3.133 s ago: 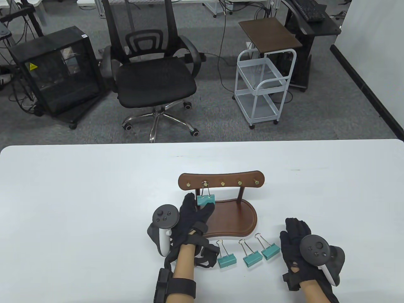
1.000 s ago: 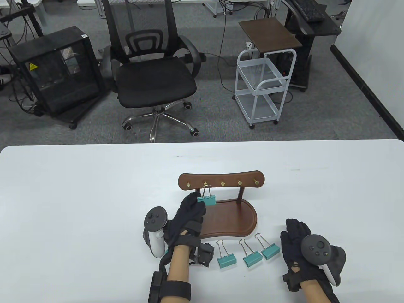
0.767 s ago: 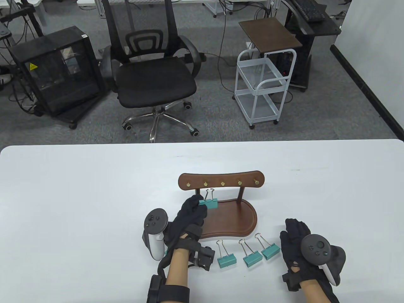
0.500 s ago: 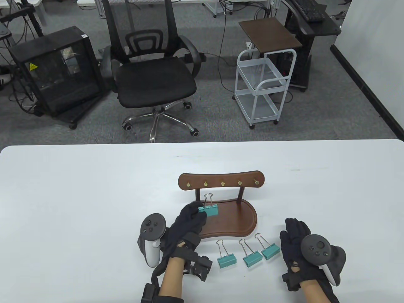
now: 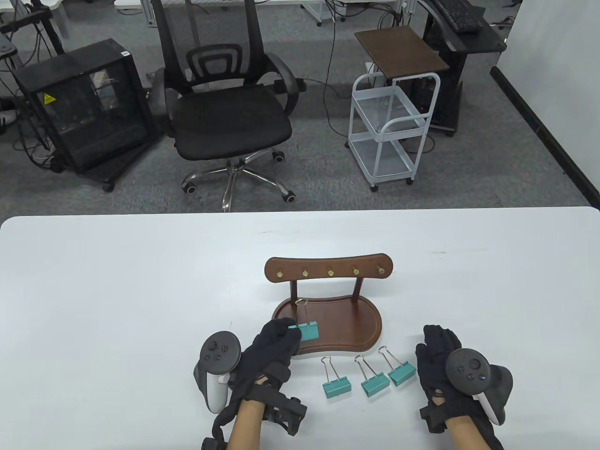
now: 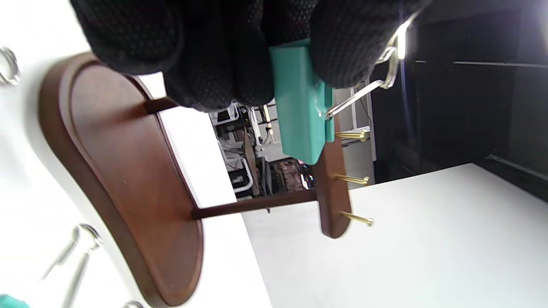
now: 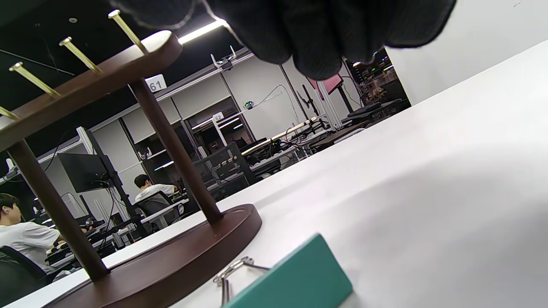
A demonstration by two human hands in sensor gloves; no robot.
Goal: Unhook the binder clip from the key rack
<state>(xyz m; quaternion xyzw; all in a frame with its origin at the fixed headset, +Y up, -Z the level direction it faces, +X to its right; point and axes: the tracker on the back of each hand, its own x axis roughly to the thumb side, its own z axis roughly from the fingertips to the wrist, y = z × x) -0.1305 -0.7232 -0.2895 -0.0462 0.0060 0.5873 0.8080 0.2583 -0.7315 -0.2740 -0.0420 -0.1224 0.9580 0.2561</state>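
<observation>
Unhooked, binder clip (image 5: 309,332) pinched by left hand (image 5: 272,344); placard (image 7: 155,84) reads "61".

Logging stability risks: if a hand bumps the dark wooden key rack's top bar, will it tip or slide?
The dark wooden key rack probably resists tipping: its oval base spreads wide. It may slide, since the white table looks smooth. Two thin posts suggest modest weight.
</observation>
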